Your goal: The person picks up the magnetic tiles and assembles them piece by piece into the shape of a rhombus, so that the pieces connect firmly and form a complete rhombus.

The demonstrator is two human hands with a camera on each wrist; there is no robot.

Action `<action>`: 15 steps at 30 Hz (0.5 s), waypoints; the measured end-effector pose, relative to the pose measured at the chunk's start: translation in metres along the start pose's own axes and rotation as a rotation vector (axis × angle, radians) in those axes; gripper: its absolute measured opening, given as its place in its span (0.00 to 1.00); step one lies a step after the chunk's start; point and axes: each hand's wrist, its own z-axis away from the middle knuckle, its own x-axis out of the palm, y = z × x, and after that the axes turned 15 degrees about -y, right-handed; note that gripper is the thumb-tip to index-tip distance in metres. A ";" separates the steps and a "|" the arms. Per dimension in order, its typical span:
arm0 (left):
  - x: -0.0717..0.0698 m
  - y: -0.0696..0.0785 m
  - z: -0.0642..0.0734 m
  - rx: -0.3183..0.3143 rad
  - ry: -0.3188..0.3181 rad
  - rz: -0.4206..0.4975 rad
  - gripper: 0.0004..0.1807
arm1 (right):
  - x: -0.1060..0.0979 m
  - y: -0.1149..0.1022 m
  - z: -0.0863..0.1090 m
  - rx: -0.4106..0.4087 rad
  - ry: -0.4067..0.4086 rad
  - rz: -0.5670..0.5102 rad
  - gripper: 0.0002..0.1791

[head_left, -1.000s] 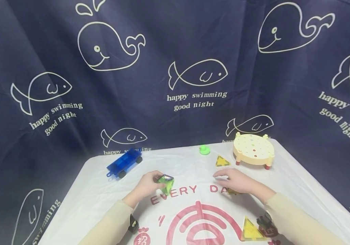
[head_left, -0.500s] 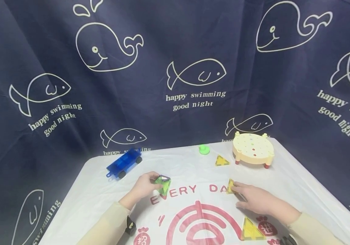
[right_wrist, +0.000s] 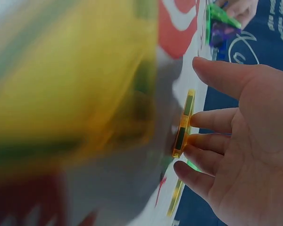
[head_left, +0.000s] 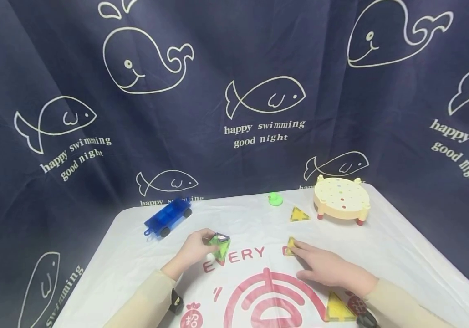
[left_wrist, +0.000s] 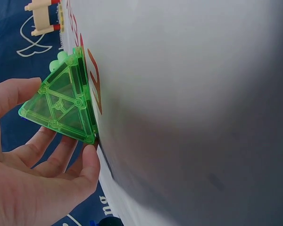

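My left hand (head_left: 193,251) grips a small built shape of clear green triangular magnetic tiles (left_wrist: 61,99), thumb on one side and fingers on the other. A purple tile (right_wrist: 221,34) shows on the shape in the right wrist view. Right of it, my right hand (head_left: 328,268) touches a yellow triangular magnetic tile (head_left: 289,247) with its fingertips. In the right wrist view those fingers (right_wrist: 210,143) reach nearly straight against the tile, and the thumb stands apart from it. The yellow tile lies low at the table surface.
Another yellow triangular tile (head_left: 299,214) lies farther back, and a third yellow tile (head_left: 338,309) sits nearer, by the right wrist. A blue wheeled toy cart (head_left: 170,216) stands back left. Along the far edge are a green toy duck (head_left: 275,199) and a cream round pegboard (head_left: 341,200) on short legs.
My right hand has come down from above the middle yellow tile to its right side, and the tile has slid left with the fingertips. The left hand keeps its hold, shifted slightly left.
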 end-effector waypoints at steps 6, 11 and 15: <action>-0.001 0.004 0.002 0.000 -0.009 0.009 0.21 | -0.003 -0.020 -0.027 -0.051 -0.037 0.019 0.38; -0.001 0.007 0.003 -0.002 -0.009 0.030 0.20 | -0.004 -0.027 -0.045 -0.071 -0.035 0.051 0.38; -0.001 0.003 0.004 -0.005 -0.005 0.051 0.20 | -0.004 -0.029 -0.054 -0.090 -0.030 0.070 0.37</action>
